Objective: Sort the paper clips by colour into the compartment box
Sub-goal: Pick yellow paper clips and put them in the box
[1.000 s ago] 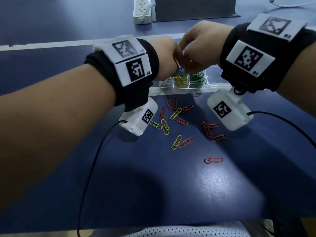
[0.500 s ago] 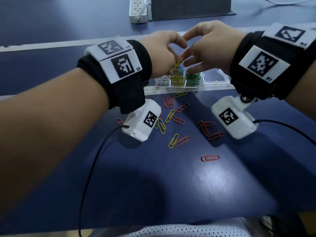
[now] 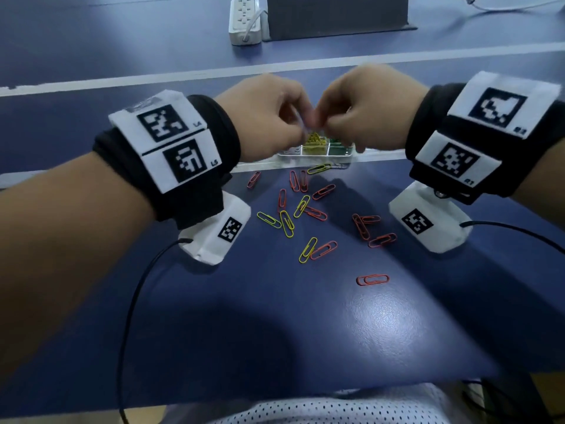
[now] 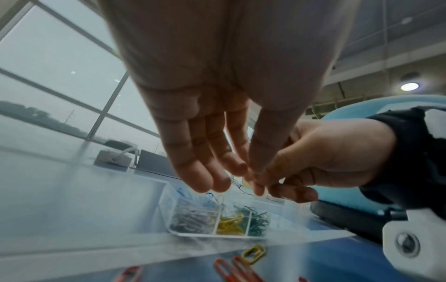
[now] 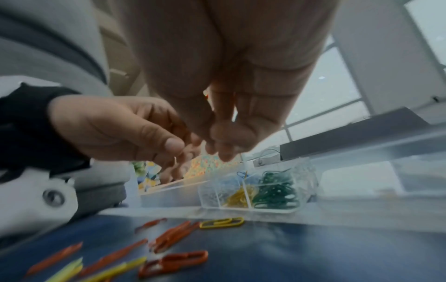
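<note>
Sorting stands part done, judged from how things lie. The compartment box (image 3: 318, 152) sits on the blue table (image 3: 336, 332) at the far edge of the scatter; the wrist views show its near row filled with silver-grey clips (image 4: 190, 219), yellow clips (image 4: 229, 224) and green clips (image 4: 257, 221), with blue clips (image 5: 235, 180) in a cell behind; whether every cell holds one colour only cannot be confirmed, since at least one stray clip seems to stand on end near a divider.

Both hands hover together just above the box; the left hand (image 3: 263, 114) and the right hand (image 3: 370, 114) meet fingertip to fingertip. The left thumb and forefinger appear drawn together with the other fingers (image 4: 205, 177) loosely extended; the right fingers (image 5: 224, 145) are curled inward toward the same point. A thin sliver shows between them in the right wrist view, likely a clip being passed or pulled apart; blur prevents naming its colour, and I cannot tell which hand holds it.

Outstanding work: loose orange clips (image 3: 372, 280) and loose yellow clips (image 3: 307, 250) lie scattered on the table in front of the box; one yellow clip (image 4: 253, 251) rests just beside its front wall. No orange clips are visible in any cell; that colour, in my judgement, is wholly unsorted; yellow is partly done.
</note>
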The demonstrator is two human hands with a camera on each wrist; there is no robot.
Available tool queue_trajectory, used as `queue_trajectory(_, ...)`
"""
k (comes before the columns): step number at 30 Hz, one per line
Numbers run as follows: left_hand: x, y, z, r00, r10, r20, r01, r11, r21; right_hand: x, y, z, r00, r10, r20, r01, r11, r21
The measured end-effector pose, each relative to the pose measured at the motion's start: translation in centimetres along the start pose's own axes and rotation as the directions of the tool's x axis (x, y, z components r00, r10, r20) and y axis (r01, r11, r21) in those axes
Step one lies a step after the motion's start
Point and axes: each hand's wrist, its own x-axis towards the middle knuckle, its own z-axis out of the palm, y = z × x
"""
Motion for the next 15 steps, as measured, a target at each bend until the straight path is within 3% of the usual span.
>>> queue_trajectory(3,-1.1,-0.7,-0.4,0.997,-0.004,0.076,-0.014,0.972,0.236,-0.9,-0.8,1.0,0.991,-0.101,0.087,0.122,0.951,-0.284)
queue_trajectory(6,-2.1,-1.1,-0.4,0.984,-0.038,0.171,-0.028,0.930,0.366,-0.9,-1.0,2.1,0.979,-0.114,0.169,0.173,0.905,-0.390)
queue_trajectory(15,-4.0,-0.4,-0.1,0.950,-0.043,0.310,-0.138,0.833,0.536,-0.5,-0.6,2.6,0.972,-0.053,0.227,0.157,0.868,-0.471)
